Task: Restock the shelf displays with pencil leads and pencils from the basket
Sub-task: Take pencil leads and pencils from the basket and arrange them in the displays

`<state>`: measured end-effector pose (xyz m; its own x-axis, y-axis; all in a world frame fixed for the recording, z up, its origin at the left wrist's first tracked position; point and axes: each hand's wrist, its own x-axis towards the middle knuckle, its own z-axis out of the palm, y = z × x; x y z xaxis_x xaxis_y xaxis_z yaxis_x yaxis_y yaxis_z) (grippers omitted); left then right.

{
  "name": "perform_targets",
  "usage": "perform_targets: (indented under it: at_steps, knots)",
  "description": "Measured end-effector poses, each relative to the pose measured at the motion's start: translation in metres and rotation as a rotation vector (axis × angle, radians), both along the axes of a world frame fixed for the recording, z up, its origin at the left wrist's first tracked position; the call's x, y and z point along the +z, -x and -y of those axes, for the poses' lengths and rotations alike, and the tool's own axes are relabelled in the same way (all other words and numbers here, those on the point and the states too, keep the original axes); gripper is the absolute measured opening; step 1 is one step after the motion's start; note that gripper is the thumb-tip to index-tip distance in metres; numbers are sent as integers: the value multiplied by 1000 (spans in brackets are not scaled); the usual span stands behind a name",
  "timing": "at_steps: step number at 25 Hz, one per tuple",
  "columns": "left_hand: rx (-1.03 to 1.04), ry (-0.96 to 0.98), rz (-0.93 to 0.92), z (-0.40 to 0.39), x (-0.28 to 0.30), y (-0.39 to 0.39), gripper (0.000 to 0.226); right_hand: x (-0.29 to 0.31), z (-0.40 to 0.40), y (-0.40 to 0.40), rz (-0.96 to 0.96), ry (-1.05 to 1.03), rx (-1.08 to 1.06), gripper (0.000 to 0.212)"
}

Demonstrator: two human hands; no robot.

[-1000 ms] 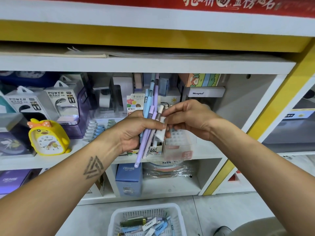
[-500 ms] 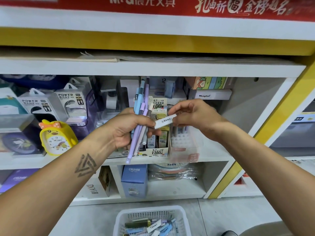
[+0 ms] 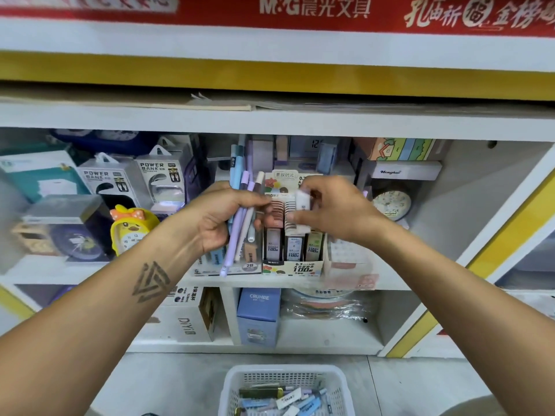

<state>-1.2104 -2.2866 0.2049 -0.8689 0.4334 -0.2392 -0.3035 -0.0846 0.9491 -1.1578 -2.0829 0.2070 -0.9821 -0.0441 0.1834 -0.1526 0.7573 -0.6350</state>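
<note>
My left hand (image 3: 223, 219) grips a bundle of pastel pencils (image 3: 240, 205), blue, purple and white, held upright in front of the shelf. My right hand (image 3: 333, 210) pinches a small white pencil lead case (image 3: 302, 202) just above the lead display box (image 3: 292, 267), which stands on the middle shelf with rows of dark lead cases in it. A second display (image 3: 249, 265) marked 2B stands to its left, behind the pencils. The white basket (image 3: 286, 376) sits on the floor below with several lead cases and pencils inside.
Power bank boxes (image 3: 163, 178) and a yellow duck clock (image 3: 132, 226) fill the shelf's left side. A round clock (image 3: 392, 202) and a white box sit at the right. A blue CRUHRE box (image 3: 259, 313) stands on the lower shelf.
My right hand pulled the white lead case out of the bundle in my left hand, turned it upright and carried it to the lead display. The view tilted up slightly.
</note>
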Motion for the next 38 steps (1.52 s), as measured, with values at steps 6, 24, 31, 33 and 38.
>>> perform_targets:
  at_steps: [6,24,31,33,38]
  knots:
    - [48,54,8,31,0,5,12,-2,11,10,200,802,42,18]
    - [132,84,18,100,-1,18,16,-18,57,29,-33,130,270,36]
    - [172,74,16,118,-3,19,14,-22,80,45,-68,85,252,33]
    - [183,70,28,122,-4,19,14,-26,89,56,-125,70,146,22]
    - [175,68,56,132,-7,20,10,-35,116,90,-172,215,-104,16]
